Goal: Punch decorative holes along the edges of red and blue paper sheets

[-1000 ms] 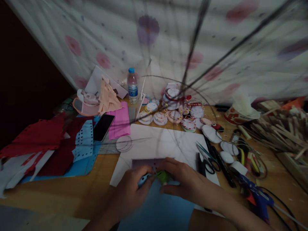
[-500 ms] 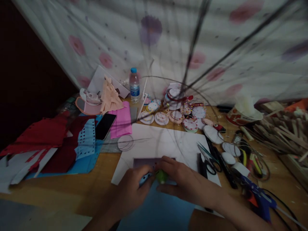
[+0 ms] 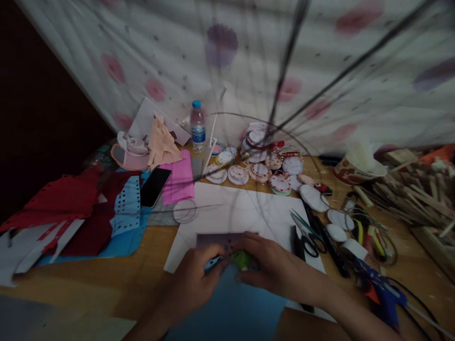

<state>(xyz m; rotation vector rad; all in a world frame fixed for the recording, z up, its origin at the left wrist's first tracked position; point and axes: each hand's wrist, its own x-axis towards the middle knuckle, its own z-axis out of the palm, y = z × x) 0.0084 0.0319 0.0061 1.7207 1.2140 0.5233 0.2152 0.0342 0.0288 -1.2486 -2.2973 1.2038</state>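
Note:
My left hand (image 3: 195, 267) is closed, thumb against fingers, round a small light-blue piece with dark spots (image 3: 212, 263); what it is exactly stays unclear. Beside it, my right hand (image 3: 266, 260) curls over a small bright-green object (image 3: 241, 259), which may be a craft punch but is mostly covered by the fingers. Below both hands lies a sheet of blue paper (image 3: 227, 308). A dark grey-purple rectangle (image 3: 209, 239) shows just beyond the fingertips, with a few small red specks near it. White paper (image 3: 227, 203) spreads underneath.
Scissors (image 3: 307, 237), black pens and a blue glue gun (image 3: 382, 289) lie to the right. Decorated round discs (image 3: 238, 174) and a water bottle (image 3: 198, 127) stand behind. Red paper (image 3: 57, 199), punched blue paper (image 3: 128, 203) and a phone (image 3: 155, 187) are left. Wooden sticks (image 3: 419, 189) heap far right.
My right hand has shifted slightly to the right with the green object, which now looks more tilted. The left hand stays nearly in place.

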